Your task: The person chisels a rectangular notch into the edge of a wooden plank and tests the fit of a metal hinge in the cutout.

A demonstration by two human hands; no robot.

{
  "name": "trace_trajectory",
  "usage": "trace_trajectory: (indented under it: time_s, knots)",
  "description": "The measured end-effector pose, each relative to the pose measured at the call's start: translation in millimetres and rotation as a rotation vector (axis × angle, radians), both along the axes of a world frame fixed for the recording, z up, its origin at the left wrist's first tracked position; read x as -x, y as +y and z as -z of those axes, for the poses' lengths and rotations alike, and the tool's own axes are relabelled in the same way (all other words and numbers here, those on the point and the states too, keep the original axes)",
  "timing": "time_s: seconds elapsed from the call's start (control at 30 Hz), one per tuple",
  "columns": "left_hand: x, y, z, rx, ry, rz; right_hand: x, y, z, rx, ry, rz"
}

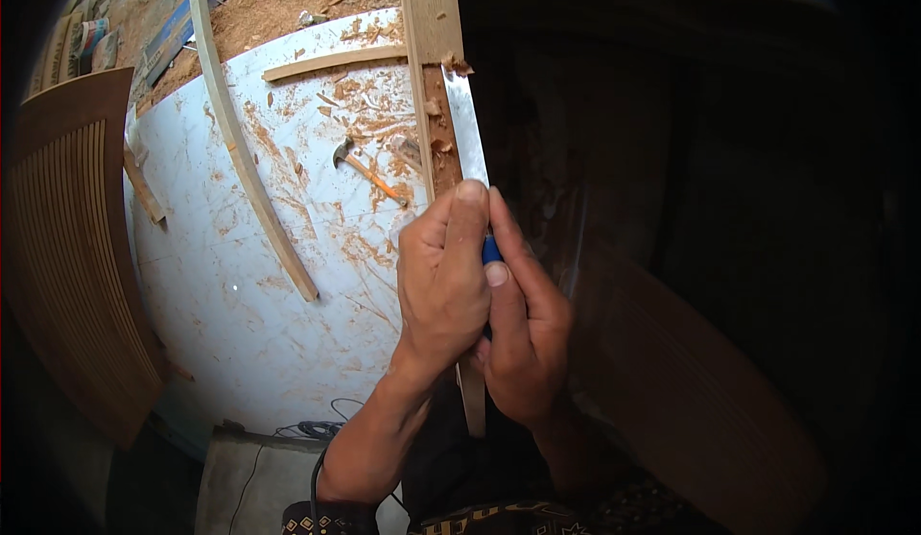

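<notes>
A chisel with a bright steel blade (465, 122) and a blue handle (491, 249) lies along the edge of a long wooden board (432, 12). Its tip meets curled shavings (458, 67) at the far end of a recess (443, 156) cut into the wood. My left hand (443, 271) is closed at the base of the blade, thumb on the metal. Wrapped round the handle, my right hand (528, 333) has its thumb and index finger stretched along it. Most of the handle is hidden by my fingers, as is part of the board.
On the white floor sheet (259, 343), strewn with shavings, lie a claw hammer (369, 172), a long wood strip (245, 156) and a shorter strip (336, 60). A brown slatted panel (82, 247) stands at left. Black cable (321, 428) lies near my left forearm. The right side is dark.
</notes>
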State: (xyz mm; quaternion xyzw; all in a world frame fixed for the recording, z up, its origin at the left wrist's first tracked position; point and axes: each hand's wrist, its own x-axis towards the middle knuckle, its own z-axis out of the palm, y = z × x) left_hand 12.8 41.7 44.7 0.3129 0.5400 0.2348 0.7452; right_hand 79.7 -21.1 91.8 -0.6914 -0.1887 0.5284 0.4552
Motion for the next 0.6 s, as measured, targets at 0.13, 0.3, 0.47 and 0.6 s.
trace_trajectory:
  time_s: [0.13, 0.3, 0.47, 0.6]
  knots:
    - [-2.9, -11.3, -5.2, -0.014, 0.008, -0.026, 0.4, -16.7, 8.4, -0.034, -0.118, -0.062]
    - [0.4, -8.8, -2.6, -0.186, 0.170, -0.036, -7.4, -10.8, 0.7, 0.012, 0.245, 0.195]
    - [16.2, 1.6, 6.9, -0.581, 0.610, -0.019, -26.4, -37.4, 12.1, 0.012, 0.380, 0.653]
    - [8.3, 30.4, 38.5, -0.888, 0.613, 0.113, -40.1, -54.6, 33.5, 0.101, 0.359, 0.621]
